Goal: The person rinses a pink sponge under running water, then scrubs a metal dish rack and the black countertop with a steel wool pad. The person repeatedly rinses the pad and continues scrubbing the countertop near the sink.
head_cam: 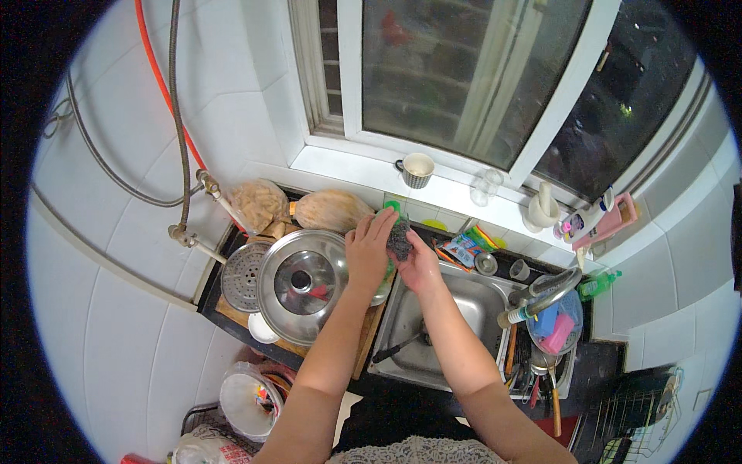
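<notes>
A dark grey scouring pad (399, 240), which looks like steel wool, is between my two hands above the counter, at the sink's back left corner. My left hand (369, 250) lies along its left side, fingers together and stretched forward. From the right, my right hand (418, 265) grips it with the thumb up along its edge. A green item (393, 206) shows just beyond my left fingertips, and its lower part is hidden. Under my right forearm is the steel sink (469, 304). A black-handled utensil (397, 351) rests in the basin, its head partly hidden by that arm.
A large lidded steel pot (272, 319) and a perforated steamer plate (246, 275) stand left. The faucet (542, 298) arches over the sink's right side, beside a colander with sponges (556, 333). A mug (417, 171), glasses (486, 187) and a mortar (542, 214) line the windowsill.
</notes>
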{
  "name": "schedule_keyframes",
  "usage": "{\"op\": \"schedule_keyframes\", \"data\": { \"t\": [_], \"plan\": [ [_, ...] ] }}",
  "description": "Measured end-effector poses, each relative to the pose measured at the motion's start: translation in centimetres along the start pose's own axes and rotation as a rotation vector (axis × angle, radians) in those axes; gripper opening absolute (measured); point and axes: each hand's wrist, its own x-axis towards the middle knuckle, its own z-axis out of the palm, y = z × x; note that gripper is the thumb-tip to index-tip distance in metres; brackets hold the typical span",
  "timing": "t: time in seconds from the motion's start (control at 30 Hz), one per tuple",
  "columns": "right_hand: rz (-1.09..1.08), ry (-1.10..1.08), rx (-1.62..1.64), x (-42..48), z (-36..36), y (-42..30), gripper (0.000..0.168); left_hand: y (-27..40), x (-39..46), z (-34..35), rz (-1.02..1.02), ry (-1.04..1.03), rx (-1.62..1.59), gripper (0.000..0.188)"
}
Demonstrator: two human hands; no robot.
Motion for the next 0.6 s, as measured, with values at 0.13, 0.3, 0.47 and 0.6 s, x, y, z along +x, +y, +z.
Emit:
{"op": "schedule_keyframes", "data": {
  "t": [0.13,0.3,0.47,0.6],
  "plan": [
    [0.008,-0.014,-0.001,1.2,-1.2,0.5,0.027,0.4,-0.5,0.4,-0.018,0.008,0.006,0.049],
    [0.016,-0.047,-0.003,1.3,-1.7,0.8,0.027,0.7,-1.0,0.0,-0.04,-0.026,0.037,0.053],
    [0.011,-0.055,0.018,0.8,-1.7,0.8,0.025,0.9,-1.1,-0.5,-0.039,-0.069,0.048,0.055],
    [0.015,-0.016,-0.008,-0.9,-1.7,0.3,0.027,1.3,-1.5,-1.1,-0.041,-0.045,0.025,0.057]
  ]
}}
